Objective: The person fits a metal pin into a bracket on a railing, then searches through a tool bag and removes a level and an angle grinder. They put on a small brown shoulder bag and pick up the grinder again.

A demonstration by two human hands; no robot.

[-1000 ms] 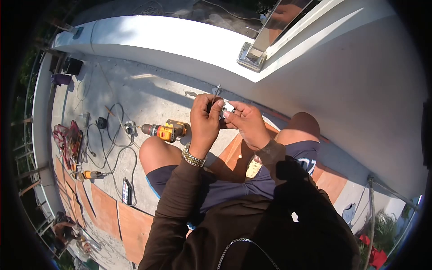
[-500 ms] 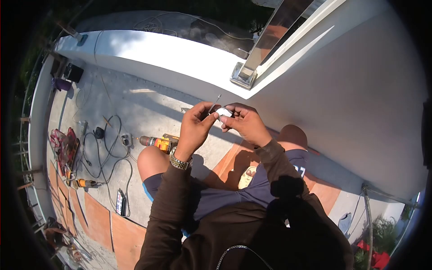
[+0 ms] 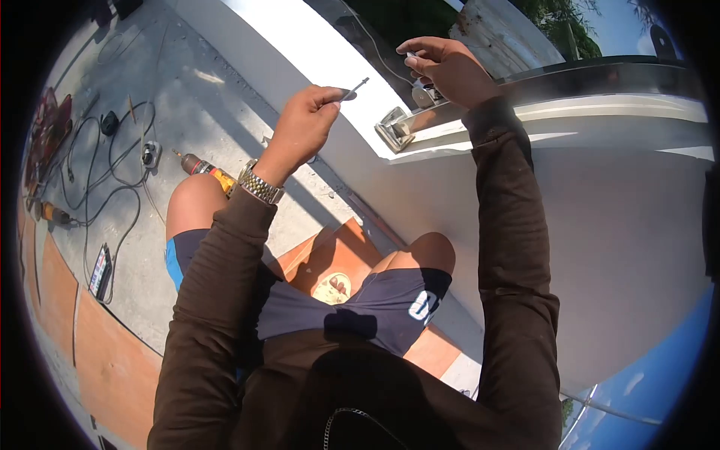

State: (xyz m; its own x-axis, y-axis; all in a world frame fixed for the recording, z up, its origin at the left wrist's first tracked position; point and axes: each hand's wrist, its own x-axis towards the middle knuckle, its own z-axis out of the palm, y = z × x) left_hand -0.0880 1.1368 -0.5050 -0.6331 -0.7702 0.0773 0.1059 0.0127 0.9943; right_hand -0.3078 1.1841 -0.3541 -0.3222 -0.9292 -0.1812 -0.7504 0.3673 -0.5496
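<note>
My left hand [image 3: 304, 124] is closed on a thin metal pin [image 3: 354, 88], its tip raised toward the white parapet [image 3: 300, 37]. My right hand [image 3: 448, 69] pinches a small pale part [image 3: 410, 55], too small to identify, just above the steel clamp [image 3: 394, 129]. A cordless drill [image 3: 202, 166] lies on the floor by my left knee.
</note>
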